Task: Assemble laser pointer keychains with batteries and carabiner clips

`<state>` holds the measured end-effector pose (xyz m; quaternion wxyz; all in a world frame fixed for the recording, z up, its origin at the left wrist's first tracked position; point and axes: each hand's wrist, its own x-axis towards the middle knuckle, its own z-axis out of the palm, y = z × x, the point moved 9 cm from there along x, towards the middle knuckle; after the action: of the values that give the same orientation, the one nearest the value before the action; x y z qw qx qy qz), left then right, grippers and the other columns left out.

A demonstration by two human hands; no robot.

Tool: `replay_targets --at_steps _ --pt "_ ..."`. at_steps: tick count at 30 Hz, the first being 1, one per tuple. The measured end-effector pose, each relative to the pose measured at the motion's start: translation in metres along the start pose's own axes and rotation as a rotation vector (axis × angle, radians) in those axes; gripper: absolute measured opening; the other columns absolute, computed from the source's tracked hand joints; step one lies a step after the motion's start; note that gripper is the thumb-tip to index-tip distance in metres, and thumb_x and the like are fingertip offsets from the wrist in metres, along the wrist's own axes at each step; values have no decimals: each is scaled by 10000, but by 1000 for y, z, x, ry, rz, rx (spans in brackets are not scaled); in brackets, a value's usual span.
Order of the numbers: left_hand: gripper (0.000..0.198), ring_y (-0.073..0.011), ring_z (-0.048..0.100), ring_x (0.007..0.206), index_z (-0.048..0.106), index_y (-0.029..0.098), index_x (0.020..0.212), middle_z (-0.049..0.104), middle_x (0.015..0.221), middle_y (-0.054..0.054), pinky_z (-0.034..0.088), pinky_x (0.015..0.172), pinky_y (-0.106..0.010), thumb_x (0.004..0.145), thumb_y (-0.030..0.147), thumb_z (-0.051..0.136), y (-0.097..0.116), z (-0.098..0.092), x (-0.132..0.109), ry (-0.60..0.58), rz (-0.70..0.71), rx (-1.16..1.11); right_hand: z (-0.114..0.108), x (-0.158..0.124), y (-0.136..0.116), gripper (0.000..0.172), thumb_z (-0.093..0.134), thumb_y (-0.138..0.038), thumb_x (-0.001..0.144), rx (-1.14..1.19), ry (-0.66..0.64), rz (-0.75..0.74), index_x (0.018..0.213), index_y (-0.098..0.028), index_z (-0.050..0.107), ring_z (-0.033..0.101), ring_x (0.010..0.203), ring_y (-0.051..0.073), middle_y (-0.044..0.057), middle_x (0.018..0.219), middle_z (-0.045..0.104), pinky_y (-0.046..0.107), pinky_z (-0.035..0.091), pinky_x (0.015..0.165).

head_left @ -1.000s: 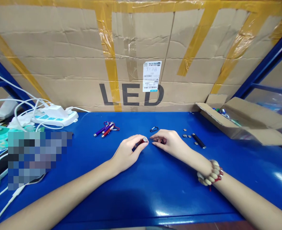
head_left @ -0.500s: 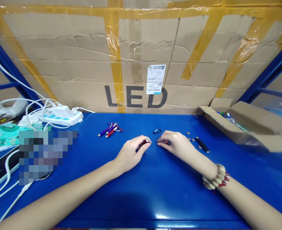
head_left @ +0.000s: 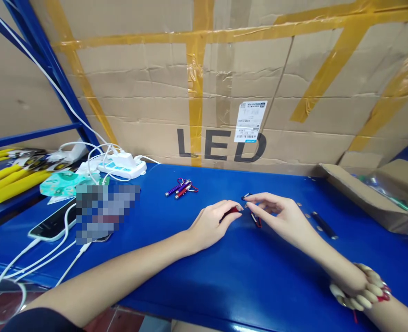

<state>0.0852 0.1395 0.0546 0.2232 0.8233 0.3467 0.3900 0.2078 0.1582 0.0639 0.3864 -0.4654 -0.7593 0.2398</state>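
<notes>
My left hand (head_left: 213, 224) is closed around a small red tube (head_left: 230, 212), whose round end points toward my right hand. My right hand (head_left: 282, 214) pinches something tiny and metallic between thumb and forefinger, too small to name, close to the tube's end. A red carabiner (head_left: 257, 220) shows just under the right fingers, and a dark carabiner (head_left: 246, 196) lies behind the fingertips. Right of this hand are a black tube (head_left: 324, 225) and several small button cells (head_left: 307, 215). Purple and red penlights (head_left: 182, 188) lie together on the blue table (head_left: 204, 286).
A cardboard box (head_left: 366, 203) with plastic-wrapped items stands at the right. On the left are a white power strip (head_left: 123, 167), cables, a phone (head_left: 53, 221), a teal packet (head_left: 60, 183) and yellow items (head_left: 13, 182). A large carton (head_left: 148, 101) rises behind the table.
The view has swung left, so the scene sits farther right. The red carabiner now shows below my right fingers. My left hand still holds the red tube.
</notes>
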Motion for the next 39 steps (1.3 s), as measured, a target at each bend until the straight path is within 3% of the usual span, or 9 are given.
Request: replay_targets --at_steps 4,8,12,19,32,39 --pt "178 -145 591 924 560 201 979 635 999 -23 430 841 -232 908 230 398 -3 3 0 -35 -22 16 7 0 1 313 534 -404 807 43 -61 -12 962 -164 663 556 542 115 69 845 661 251 467 509" --pt "152 -137 596 861 530 211 977 629 966 -9 437 774 -218 909 243 398 -4 4 0 -54 -50 15 2 1 4 276 550 -395 797 73 -26 -1 898 -171 676 559 553 114 75 904 664 252 469 523" --pt "155 -143 593 789 503 219 977 621 903 -2 430 700 -232 918 272 370 -8 5 -1 -65 -107 73 -1 1 1 247 589 -377 771 138 -20 23 859 -163 676 567 556 118 64 847 678 243 471 519" --pt "171 -147 586 787 482 205 981 617 907 -18 427 704 -247 925 256 330 -7 8 -1 -114 -100 90 -6 -3 -18 166 613 -316 766 81 7 -86 761 -172 694 573 629 124 40 775 669 220 413 500" --pt "179 -149 613 852 559 179 991 662 950 -43 461 780 -241 893 211 412 3 5 -4 -53 61 80 6 -3 0 195 690 -353 680 181 -161 74 719 -163 705 527 585 103 11 642 645 207 391 517" --pt "152 -131 613 838 544 170 966 659 945 -43 463 755 -209 892 170 410 13 11 -5 -128 164 60 9 -2 5 155 729 -302 621 149 -202 116 638 -152 692 497 529 91 6 585 640 201 383 497"
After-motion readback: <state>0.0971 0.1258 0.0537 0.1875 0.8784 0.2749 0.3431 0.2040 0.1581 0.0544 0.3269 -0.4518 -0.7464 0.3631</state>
